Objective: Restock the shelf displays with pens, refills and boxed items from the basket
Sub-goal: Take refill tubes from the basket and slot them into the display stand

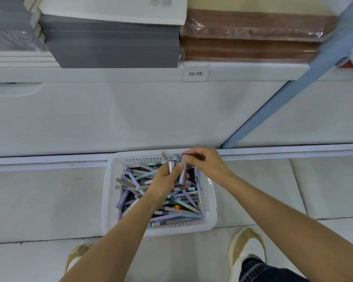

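At the upper left of the frame sits a stack of grey books, with brown ones to its right. Low in the centre, the white basket of pens rests on the floor. Your left hand grips a bunch of pens over it; your right hand pinches their upper ends.

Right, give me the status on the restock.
Nothing visibly shelved in this view. In hand: the left hand and right hand hold a small bunch of pens over the white basket. Left: the basket is still heaped with pens.
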A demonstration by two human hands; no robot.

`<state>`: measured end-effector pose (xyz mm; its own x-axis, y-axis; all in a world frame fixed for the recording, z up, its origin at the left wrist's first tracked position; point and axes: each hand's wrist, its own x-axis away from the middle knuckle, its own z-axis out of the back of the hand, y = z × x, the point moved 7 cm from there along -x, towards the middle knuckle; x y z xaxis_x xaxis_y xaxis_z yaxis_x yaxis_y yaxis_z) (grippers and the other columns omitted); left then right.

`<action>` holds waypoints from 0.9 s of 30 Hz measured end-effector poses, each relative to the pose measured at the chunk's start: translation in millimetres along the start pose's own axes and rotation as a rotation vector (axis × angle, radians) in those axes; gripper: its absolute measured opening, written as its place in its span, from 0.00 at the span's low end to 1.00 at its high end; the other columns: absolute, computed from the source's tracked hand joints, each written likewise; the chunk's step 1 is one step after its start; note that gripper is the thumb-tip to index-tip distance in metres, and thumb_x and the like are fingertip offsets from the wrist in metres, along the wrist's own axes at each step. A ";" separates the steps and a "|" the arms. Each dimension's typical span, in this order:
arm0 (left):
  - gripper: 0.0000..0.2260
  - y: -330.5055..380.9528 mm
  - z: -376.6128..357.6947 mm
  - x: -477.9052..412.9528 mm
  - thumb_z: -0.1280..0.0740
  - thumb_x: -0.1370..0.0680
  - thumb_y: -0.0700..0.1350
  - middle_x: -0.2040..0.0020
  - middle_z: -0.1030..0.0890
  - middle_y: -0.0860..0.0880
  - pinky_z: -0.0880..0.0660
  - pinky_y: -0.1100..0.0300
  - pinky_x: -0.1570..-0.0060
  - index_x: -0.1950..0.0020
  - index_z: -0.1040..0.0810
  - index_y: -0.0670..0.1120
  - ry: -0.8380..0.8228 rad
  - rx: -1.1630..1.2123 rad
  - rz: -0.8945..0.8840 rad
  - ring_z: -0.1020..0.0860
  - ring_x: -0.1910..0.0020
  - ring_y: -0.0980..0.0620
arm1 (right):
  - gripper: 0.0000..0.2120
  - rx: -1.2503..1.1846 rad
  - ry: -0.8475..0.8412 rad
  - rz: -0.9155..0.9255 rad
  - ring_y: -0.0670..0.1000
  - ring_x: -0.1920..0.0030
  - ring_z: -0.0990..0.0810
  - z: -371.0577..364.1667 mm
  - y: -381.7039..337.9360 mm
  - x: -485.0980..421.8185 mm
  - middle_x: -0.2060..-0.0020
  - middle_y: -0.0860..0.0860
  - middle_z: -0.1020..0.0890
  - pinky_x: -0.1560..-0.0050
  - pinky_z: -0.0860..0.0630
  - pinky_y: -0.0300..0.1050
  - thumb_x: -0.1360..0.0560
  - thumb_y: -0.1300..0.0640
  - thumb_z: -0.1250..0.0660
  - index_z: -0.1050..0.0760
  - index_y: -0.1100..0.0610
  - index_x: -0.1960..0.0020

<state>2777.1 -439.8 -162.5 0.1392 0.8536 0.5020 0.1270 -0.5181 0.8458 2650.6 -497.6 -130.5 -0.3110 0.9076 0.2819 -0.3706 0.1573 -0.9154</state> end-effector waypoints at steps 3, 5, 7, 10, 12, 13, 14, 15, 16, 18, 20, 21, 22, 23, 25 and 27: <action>0.17 0.0 4.8 1.8 0.35 0.23 0.54 0.68 0.24 0.47 0.25 0.61 0.61 0.63 0.27 0.41 -0.028 -0.031 -0.001 0.24 0.67 0.48 | 0.08 0.196 0.077 0.024 0.47 0.52 0.21 19.7 13.3 -0.4 0.53 0.49 0.17 0.51 0.27 0.41 0.22 0.54 0.34 0.17 0.52 0.47; 0.18 -2.2 10.0 4.0 0.36 0.23 0.54 0.69 0.26 0.46 0.27 0.61 0.64 0.65 0.29 0.42 -0.010 -0.040 0.006 0.28 0.67 0.46 | 0.08 0.463 0.115 0.039 0.49 0.50 0.25 28.9 26.6 -0.5 0.50 0.52 0.23 0.51 0.29 0.41 0.22 0.57 0.34 0.17 0.53 0.46; 0.17 -5.5 14.1 5.3 0.37 0.21 0.52 0.70 0.27 0.45 0.30 0.62 0.68 0.65 0.29 0.42 0.024 -0.059 0.015 0.31 0.70 0.48 | 0.10 0.668 0.118 0.031 0.51 0.46 0.28 28.2 38.7 0.8 0.48 0.53 0.28 0.49 0.28 0.43 0.23 0.59 0.34 0.19 0.54 0.43; 0.16 -9.5 15.6 5.3 0.38 0.19 0.48 0.71 0.26 0.45 0.31 0.62 0.70 0.62 0.28 0.39 0.060 -0.060 0.037 0.30 0.72 0.52 | 0.15 0.831 0.093 0.022 0.52 0.42 0.32 14.8 47.6 2.9 0.45 0.53 0.30 0.49 0.28 0.44 0.24 0.54 0.32 0.21 0.53 0.38; 0.16 -10.0 14.9 4.6 0.39 0.18 0.47 0.69 0.26 0.42 0.31 0.60 0.69 0.62 0.28 0.39 0.059 -0.065 0.048 0.30 0.71 0.51 | 0.17 0.876 0.071 0.009 0.53 0.39 0.33 8.8 51.8 3.5 0.42 0.53 0.31 0.46 0.29 0.44 0.26 0.50 0.29 0.21 0.53 0.39; 0.16 -10.4 14.7 4.3 0.39 0.18 0.47 0.68 0.26 0.41 0.31 0.59 0.69 0.62 0.28 0.40 0.056 -0.065 0.051 0.30 0.71 0.51 | 0.16 0.872 0.068 0.001 0.54 0.39 0.34 8.7 53.4 4.2 0.42 0.53 0.32 0.46 0.29 0.45 0.28 0.51 0.28 0.21 0.54 0.42; 0.15 -11.4 14.7 4.0 0.39 0.18 0.47 0.67 0.26 0.41 0.31 0.59 0.69 0.62 0.28 0.40 0.053 -0.064 0.055 0.29 0.71 0.51 | 0.15 0.853 0.066 -0.003 0.54 0.38 0.34 9.4 54.6 5.2 0.41 0.53 0.32 0.45 0.29 0.45 0.29 0.51 0.26 0.20 0.55 0.45; 0.15 -12.7 15.0 3.9 0.39 0.18 0.47 0.67 0.26 0.42 0.31 0.58 0.68 0.61 0.28 0.40 0.051 -0.065 0.060 0.29 0.71 0.51 | 0.14 0.826 0.061 -0.002 0.54 0.38 0.34 10.2 56.0 6.5 0.40 0.52 0.32 0.45 0.30 0.45 0.30 0.52 0.25 0.20 0.56 0.48; 0.15 -14.5 15.6 3.8 0.38 0.18 0.48 0.67 0.25 0.42 0.30 0.59 0.68 0.60 0.28 0.40 0.052 -0.064 0.065 0.28 0.71 0.52 | 0.13 0.793 0.053 0.001 0.54 0.37 0.35 11.0 56.9 7.9 0.39 0.53 0.32 0.43 0.30 0.45 0.32 0.52 0.24 0.20 0.56 0.50; 0.14 -17.8 17.2 4.2 0.37 0.19 0.48 0.66 0.24 0.42 0.29 0.60 0.69 0.59 0.28 0.40 0.059 -0.059 0.071 0.27 0.71 0.53 | 0.12 0.684 0.056 0.009 0.52 0.36 0.37 14.6 54.2 10.5 0.37 0.52 0.33 0.40 0.34 0.43 0.33 0.52 0.22 0.19 0.55 0.54; 0.14 -18.4 18.5 5.2 0.36 0.20 0.49 0.66 0.24 0.42 0.27 0.61 0.68 0.58 0.27 0.39 0.065 -0.041 0.076 0.25 0.70 0.52 | 0.10 0.550 0.085 0.022 0.47 0.40 0.35 22.5 44.8 10.7 0.40 0.50 0.33 0.41 0.37 0.37 0.33 0.52 0.22 0.20 0.53 0.56; 0.14 -17.1 18.6 5.7 0.35 0.20 0.49 0.67 0.23 0.42 0.28 0.60 0.68 0.57 0.26 0.38 0.066 -0.025 0.078 0.26 0.69 0.51 | 0.09 0.482 0.093 0.027 0.43 0.45 0.32 26.8 38.3 9.8 0.44 0.48 0.31 0.45 0.35 0.34 0.32 0.52 0.23 0.21 0.52 0.56; 0.15 -15.0 18.9 6.6 0.35 0.21 0.50 0.68 0.24 0.43 0.28 0.59 0.68 0.57 0.25 0.38 0.067 -0.003 0.078 0.26 0.69 0.49 | 0.09 0.401 0.089 0.024 0.41 0.52 0.29 30.1 31.2 8.5 0.49 0.47 0.28 0.50 0.33 0.33 0.31 0.52 0.24 0.22 0.51 0.55; 0.15 -11.6 19.0 7.5 0.34 0.22 0.50 0.69 0.25 0.44 0.29 0.59 0.69 0.58 0.25 0.38 0.073 0.026 0.079 0.27 0.69 0.48 | 0.08 0.302 0.074 0.009 0.39 0.58 0.27 32.3 24.1 7.4 0.54 0.47 0.24 0.55 0.32 0.33 0.30 0.53 0.25 0.23 0.51 0.55; 0.14 -2.6 19.0 9.2 0.35 0.21 0.48 0.69 0.25 0.45 0.30 0.63 0.72 0.56 0.24 0.37 0.089 0.092 0.074 0.27 0.72 0.50 | 0.07 0.075 0.031 -0.041 0.41 0.65 0.25 33.4 9.6 6.3 0.61 0.48 0.20 0.60 0.27 0.36 0.27 0.55 0.27 0.25 0.54 0.53; 0.13 9.6 19.2 12.3 0.38 0.18 0.44 0.70 0.24 0.46 0.32 0.66 0.76 0.54 0.24 0.35 0.115 0.125 0.049 0.28 0.77 0.55 | 0.06 -0.117 -0.013 -0.077 0.45 0.66 0.22 30.3 -5.7 6.6 0.64 0.49 0.18 0.62 0.24 0.38 0.24 0.58 0.30 0.27 0.57 0.53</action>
<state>2798.8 -435.3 -151.8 0.0357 0.8239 0.5656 0.2446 -0.5559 0.7944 2624.1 -504.3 -114.7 -0.2976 0.8861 0.3554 -0.2896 0.2709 -0.9180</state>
